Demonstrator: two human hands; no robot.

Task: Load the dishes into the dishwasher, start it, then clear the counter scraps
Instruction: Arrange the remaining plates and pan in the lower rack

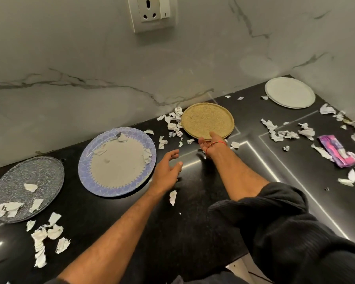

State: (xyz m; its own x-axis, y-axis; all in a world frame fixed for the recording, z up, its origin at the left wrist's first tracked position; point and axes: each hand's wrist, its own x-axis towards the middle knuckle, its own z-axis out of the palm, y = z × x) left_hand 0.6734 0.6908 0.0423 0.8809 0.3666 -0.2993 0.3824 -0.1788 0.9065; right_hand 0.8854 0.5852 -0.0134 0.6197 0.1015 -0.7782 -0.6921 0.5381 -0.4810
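Note:
Several plates lie flat on a black counter (193, 222). A speckled yellow plate (207, 119) sits mid-counter by the wall. My right hand (210, 142) reaches to its near rim, fingers at the edge; whether they grip it is unclear. My left hand (168, 167) hovers open above the counter, just right of a blue-rimmed plate (115, 162) carrying a few paper scraps. At the far left lies a dark speckled plate (27, 187) with scraps on it, and a white plate (289, 92) rests in the back right corner.
Torn white paper scraps (47, 236) are scattered across the counter, thickest at the front left, beside the yellow plate and at the right. A pink and purple wrapper (336, 152) lies at the right. A marble wall with a power socket (152, 11) backs the counter.

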